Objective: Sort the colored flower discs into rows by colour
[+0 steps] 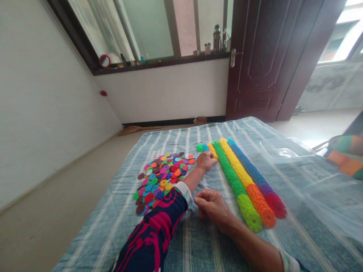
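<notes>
My left hand [206,160] reaches forward with its fingers closed, touching the near end of a short yellow row of plastic snowflake discs [211,148]; what its fingertips hold is hidden. Closer to me, my right hand [214,207] is curled, thumb against forefinger, over the cloth; I cannot make out anything in it. To the right lie long rows of stacked discs: a green one [228,170], a yellow one ending in orange [236,162], and a blue one [246,160] ending in purple and red. Left of my hands spreads a loose pile of mixed-colour discs [164,175].
A striped blue-grey cloth [119,211] covers the surface. At the right stand a clear plastic box [286,149] and another clear plastic piece [334,200]. Beyond are a dark red door [263,64] and a window sill [170,62] with small items.
</notes>
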### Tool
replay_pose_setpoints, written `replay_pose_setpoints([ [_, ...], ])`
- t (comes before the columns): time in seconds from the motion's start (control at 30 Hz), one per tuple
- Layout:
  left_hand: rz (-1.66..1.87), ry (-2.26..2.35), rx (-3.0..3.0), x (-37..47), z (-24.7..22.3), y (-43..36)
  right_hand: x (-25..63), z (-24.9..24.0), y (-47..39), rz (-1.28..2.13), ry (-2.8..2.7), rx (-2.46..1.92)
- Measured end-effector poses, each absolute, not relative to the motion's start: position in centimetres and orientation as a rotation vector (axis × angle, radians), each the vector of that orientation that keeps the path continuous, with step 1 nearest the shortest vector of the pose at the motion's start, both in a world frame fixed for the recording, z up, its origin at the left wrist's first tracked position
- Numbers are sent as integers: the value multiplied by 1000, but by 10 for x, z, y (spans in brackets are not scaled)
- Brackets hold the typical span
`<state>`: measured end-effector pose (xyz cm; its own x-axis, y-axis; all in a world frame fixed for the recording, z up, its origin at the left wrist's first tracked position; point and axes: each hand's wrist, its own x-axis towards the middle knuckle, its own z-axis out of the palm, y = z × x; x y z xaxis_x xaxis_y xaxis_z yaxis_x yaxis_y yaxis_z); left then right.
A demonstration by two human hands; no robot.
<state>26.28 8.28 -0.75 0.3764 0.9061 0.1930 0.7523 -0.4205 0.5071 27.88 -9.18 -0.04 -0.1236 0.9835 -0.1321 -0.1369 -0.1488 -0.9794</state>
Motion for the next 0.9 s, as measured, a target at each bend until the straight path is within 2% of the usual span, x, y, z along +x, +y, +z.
replay_pose_setpoints([
  [0.2, 654, 1496, 2327, 254, -1, 82, 279, -5, -93, 1451, -1127, -1141],
  [0.37, 657, 1480, 2416, 201, 18, 77, 280, -7, -94, 1411, -1163, -1159],
  [0.67, 305, 1623, 2421, 59, 49, 51, 281, -6, -99, 1393, -1200, -1208],
  [0.9, 162, 1571, 2409, 54, 38, 24, 284, -9, -101, 1365, -1250, -1180],
])
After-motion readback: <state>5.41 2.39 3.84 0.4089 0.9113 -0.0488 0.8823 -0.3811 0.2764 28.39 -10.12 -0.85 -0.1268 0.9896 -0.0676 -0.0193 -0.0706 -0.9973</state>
